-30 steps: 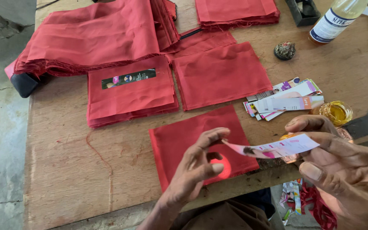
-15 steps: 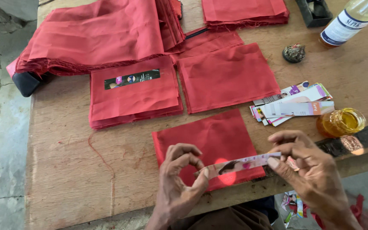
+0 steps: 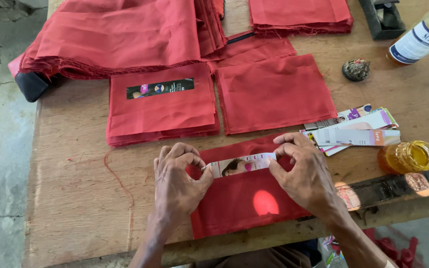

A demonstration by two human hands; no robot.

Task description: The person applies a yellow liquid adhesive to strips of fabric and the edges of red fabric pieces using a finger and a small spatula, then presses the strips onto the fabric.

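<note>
Head view, read left to right. At 9 o'clock the tabletop (image 3: 75, 198) is bare wood with a loose red thread (image 3: 117, 178). At 11 o'clock lies a heap of red cloth (image 3: 115, 34); below it, a folded stack (image 3: 162, 111) already bears a label strip (image 3: 161, 88) on its top. At centre, the left hand (image 3: 177, 183) and right hand (image 3: 306, 176) hold one paper label (image 3: 239, 165) between them, each grip a thumb-and-forefinger pinch on one end: left grip closed on the label's left end, right grip closed on its right end. The label hangs level, just above or touching the upper part of the front cloth (image 3: 244, 203); contact cannot be told. At 1 o'clock lies a second unlabelled stack (image 3: 274, 92). At 3 o'clock sit spare labels (image 3: 358, 131) and a jar (image 3: 408, 156) of amber liquid; at 2 o'clock a bottle (image 3: 420, 37).

Step in hand, by judgement: positioning the label on the front cloth. The next move calls for lowering it flat and square to the cloth's edge, then pressing along its length without skewing.
</note>
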